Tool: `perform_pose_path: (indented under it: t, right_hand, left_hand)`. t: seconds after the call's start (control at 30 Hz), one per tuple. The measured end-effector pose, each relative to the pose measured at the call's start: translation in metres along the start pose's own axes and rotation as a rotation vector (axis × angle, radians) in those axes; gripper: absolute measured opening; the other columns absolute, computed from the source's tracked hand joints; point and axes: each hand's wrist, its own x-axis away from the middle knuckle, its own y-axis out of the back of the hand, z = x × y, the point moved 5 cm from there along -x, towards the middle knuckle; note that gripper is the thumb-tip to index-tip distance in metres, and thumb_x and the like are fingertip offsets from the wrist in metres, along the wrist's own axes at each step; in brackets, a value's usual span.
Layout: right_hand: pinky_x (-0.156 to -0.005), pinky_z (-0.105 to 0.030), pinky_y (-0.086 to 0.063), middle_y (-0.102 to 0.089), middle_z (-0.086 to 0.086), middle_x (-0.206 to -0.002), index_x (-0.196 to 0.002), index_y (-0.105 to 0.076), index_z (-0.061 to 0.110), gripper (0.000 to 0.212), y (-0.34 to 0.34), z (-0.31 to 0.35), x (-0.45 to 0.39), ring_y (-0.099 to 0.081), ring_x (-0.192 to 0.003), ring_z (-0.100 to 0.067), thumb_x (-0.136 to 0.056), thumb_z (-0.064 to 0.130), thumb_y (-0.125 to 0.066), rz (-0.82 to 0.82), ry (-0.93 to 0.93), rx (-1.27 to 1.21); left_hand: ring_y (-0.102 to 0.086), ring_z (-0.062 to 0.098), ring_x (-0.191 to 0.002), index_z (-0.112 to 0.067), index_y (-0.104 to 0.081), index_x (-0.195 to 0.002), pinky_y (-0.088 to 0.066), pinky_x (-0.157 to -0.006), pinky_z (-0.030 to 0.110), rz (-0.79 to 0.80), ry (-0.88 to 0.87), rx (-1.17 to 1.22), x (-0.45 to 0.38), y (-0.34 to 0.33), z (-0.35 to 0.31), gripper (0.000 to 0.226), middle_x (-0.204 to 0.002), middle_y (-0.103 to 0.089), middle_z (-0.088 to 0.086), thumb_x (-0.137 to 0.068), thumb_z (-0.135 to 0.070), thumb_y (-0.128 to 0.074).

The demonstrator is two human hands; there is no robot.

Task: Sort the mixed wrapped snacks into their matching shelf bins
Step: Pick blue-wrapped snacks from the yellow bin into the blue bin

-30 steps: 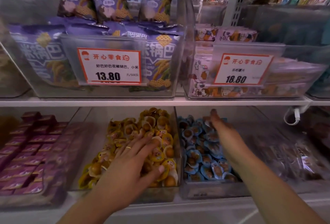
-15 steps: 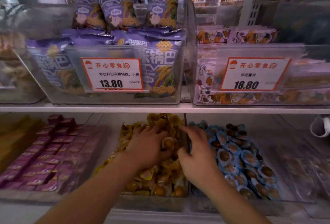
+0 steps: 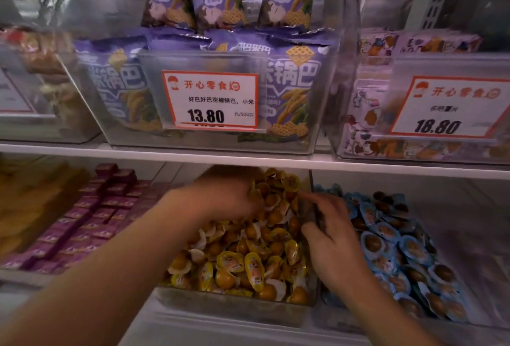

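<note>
Now both hands are working the lower shelf: the left hand [image 3: 223,199], blurred, is lying on the heap of yellow-wrapped round snacks [image 3: 256,257] in the clear plastic middle bin [image 3: 234,307], and I cannot tell how its fingers are set. The right hand [image 3: 331,238] is hovering at the divider beside the blue-wrapped round snacks [image 3: 400,249], fingers curling, grip unclear.

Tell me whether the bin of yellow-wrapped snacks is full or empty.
Full: the clear plastic bin is heaped with yellow-wrapped snacks above its front wall.
</note>
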Motion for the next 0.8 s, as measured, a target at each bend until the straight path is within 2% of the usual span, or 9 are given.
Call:
perform_pose_path:
  t: [0.03,0.13,0.27,0.37,0.43,0.53,0.67,0.73,0.8]
  right_hand:
    - [-0.088,0.005,-0.027,-0.046,0.006,-0.128,-0.128,-0.06,0.03,0.05,0.0,0.0,0.0,-0.043,-0.11,0.004,-0.08,0.035,-0.046,-0.002,0.004,0.0]
    - [-0.088,0.005,-0.027,-0.045,0.006,-0.129,-0.128,-0.059,0.03,0.051,0.001,0.0,0.0,-0.044,-0.11,0.006,-0.079,0.033,-0.046,0.009,-0.006,-0.017]
    - [-0.089,0.007,-0.024,-0.042,0.007,-0.128,-0.128,-0.057,0.031,0.05,0.001,0.001,0.002,-0.042,-0.104,0.016,-0.08,0.033,-0.046,0.005,0.01,-0.033]
    - [-0.091,0.006,-0.023,-0.041,0.006,-0.127,-0.126,-0.058,0.033,0.048,-0.001,0.004,0.002,-0.04,-0.109,0.005,-0.08,0.033,-0.046,-0.003,0.018,-0.007]
    - [-0.093,0.005,-0.023,-0.041,0.005,-0.126,-0.125,-0.059,0.033,0.047,-0.001,0.007,0.001,-0.039,-0.109,0.004,-0.08,0.034,-0.046,-0.009,0.019,0.01]
    - [-0.096,-0.005,-0.027,-0.041,0.004,-0.128,-0.126,-0.06,0.03,0.04,0.0,0.009,0.001,-0.041,-0.114,-0.002,-0.087,0.029,-0.051,-0.008,0.012,0.01]
    - [-0.092,0.004,-0.024,-0.042,0.002,-0.128,-0.126,-0.061,0.026,0.046,0.0,0.011,0.001,-0.039,-0.109,0.001,-0.082,0.031,-0.049,-0.007,0.014,0.004]
    - [-0.089,0.008,-0.022,-0.042,0.003,-0.127,-0.125,-0.062,0.027,0.049,0.0,0.01,0.0,-0.04,-0.107,0.002,-0.078,0.033,-0.047,-0.008,0.009,-0.005]
    - [-0.089,0.008,-0.022,-0.042,0.003,-0.127,-0.124,-0.062,0.028,0.044,-0.001,0.009,-0.001,-0.04,-0.11,0.0,-0.082,0.031,-0.049,-0.011,0.016,0.001]
  left_hand:
    - [-0.057,0.019,-0.118,-0.035,-0.057,-0.126,-0.046,-0.101,0.031,-0.028,-0.088,0.096,-0.006,-0.006,-0.021,0.039,-0.131,-0.06,-0.002,-0.091,-0.051,-0.056]
    - [-0.058,0.019,-0.114,-0.026,-0.061,-0.128,-0.048,-0.098,0.035,0.147,-0.195,0.288,-0.01,-0.048,-0.053,0.037,-0.127,-0.06,0.001,-0.091,-0.028,-0.063]
    - [-0.05,0.018,-0.126,-0.029,-0.052,-0.14,-0.04,-0.106,0.032,0.01,-0.126,0.086,0.027,-0.057,0.012,0.044,-0.14,-0.049,-0.002,-0.097,-0.039,-0.056]
    - [-0.054,0.02,-0.125,-0.034,-0.059,-0.124,-0.043,-0.101,0.033,0.044,-0.105,-0.082,0.056,-0.048,0.051,0.03,-0.151,-0.039,-0.007,-0.094,-0.032,-0.055]
    - [-0.058,0.02,-0.118,-0.034,-0.062,-0.107,-0.045,-0.095,0.034,0.082,-0.078,-0.184,0.055,-0.043,0.053,0.023,-0.144,-0.046,-0.011,-0.086,-0.027,-0.057]
    - [-0.055,0.017,-0.118,-0.033,-0.065,-0.1,-0.037,-0.102,0.033,0.04,-0.032,-0.402,0.044,-0.03,0.05,0.016,-0.124,-0.054,-0.01,-0.085,-0.034,-0.059]
    - [-0.053,0.019,-0.118,-0.032,-0.068,-0.099,-0.035,-0.103,0.036,0.051,0.001,-0.386,0.047,-0.028,0.055,0.019,-0.12,-0.052,-0.005,-0.088,-0.033,-0.053]
    - [-0.044,0.022,-0.132,-0.035,-0.065,-0.114,-0.029,-0.111,0.041,0.097,0.0,-0.375,0.055,-0.041,0.051,0.031,-0.135,-0.047,-0.004,-0.089,-0.045,-0.049]
    - [-0.01,0.023,-0.152,-0.043,-0.056,-0.129,-0.009,-0.121,0.052,0.192,-0.012,-0.269,0.064,-0.06,0.047,0.042,-0.16,-0.022,-0.006,-0.092,-0.057,-0.042]
